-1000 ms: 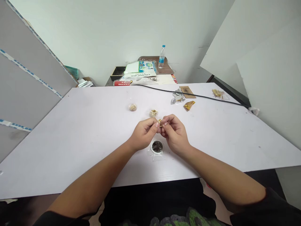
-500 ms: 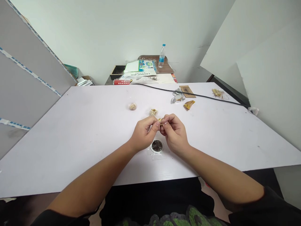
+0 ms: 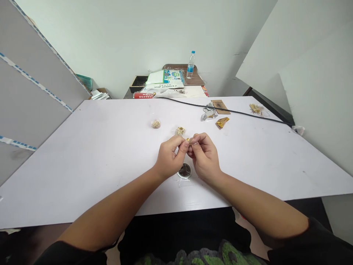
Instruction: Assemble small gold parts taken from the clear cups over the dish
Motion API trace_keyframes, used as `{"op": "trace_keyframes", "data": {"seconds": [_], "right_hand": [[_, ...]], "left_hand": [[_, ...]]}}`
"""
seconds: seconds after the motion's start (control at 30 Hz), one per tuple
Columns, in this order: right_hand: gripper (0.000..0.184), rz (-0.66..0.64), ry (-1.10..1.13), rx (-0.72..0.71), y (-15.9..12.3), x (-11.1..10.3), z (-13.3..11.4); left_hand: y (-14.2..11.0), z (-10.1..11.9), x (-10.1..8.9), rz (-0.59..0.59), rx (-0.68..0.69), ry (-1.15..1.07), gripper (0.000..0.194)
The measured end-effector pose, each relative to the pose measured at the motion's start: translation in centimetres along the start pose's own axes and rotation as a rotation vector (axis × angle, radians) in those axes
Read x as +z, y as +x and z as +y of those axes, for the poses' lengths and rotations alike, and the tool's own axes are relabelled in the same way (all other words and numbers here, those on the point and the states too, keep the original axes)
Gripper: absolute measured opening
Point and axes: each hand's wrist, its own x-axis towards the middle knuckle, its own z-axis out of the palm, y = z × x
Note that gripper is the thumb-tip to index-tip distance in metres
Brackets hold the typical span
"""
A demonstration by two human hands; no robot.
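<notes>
My left hand (image 3: 169, 156) and my right hand (image 3: 204, 156) meet above the middle of the white table (image 3: 96, 147). Both pinch a tiny gold piece (image 3: 188, 140) between thumbs and forefingers; its shape is too small to make out. Under my wrists lies a small round spool (image 3: 184, 171) in a clear wrapper. Just beyond my fingertips sits a small heap of gold bits (image 3: 180, 130), and another heap (image 3: 156, 124) lies farther left.
A black cable (image 3: 237, 112) crosses the far side of the table. Near it lie a gold foil packet (image 3: 222, 122), a clear bag (image 3: 208, 115), a brown card (image 3: 220, 106) and gold pieces (image 3: 255, 108). Behind stands a cluttered side table with a water bottle (image 3: 190, 65).
My hands have drawn a little closer together and now cover more of the spool; the view has shifted slightly. Nothing on the table has moved.
</notes>
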Motion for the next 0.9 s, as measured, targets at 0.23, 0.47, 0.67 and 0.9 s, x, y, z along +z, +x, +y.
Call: {"op": "trace_keyframes", "data": {"seconds": [0.23, 0.47, 0.67, 0.9], "right_hand": [[0.025, 0.008, 0.023, 0.061, 0.0, 0.1, -0.2], [0.027, -0.008, 0.120, 0.129, 0.1, 0.3, -0.5], [0.033, -0.046, 0.211, 0.210, 0.3, 0.4, -1.1], [0.036, -0.116, 0.288, 0.322, 0.7, 0.1, -1.5]], "left_hand": [[0.0, 0.0, 0.1, -0.027, -0.061, -0.058, 0.031], [0.3, 0.2, -0.1, -0.089, -0.104, -0.191, 0.035], [0.4, -0.1, -0.4, -0.122, -0.141, -0.299, 0.036], [0.6, -0.4, -0.6, -0.138, -0.162, -0.377, 0.036]]}}
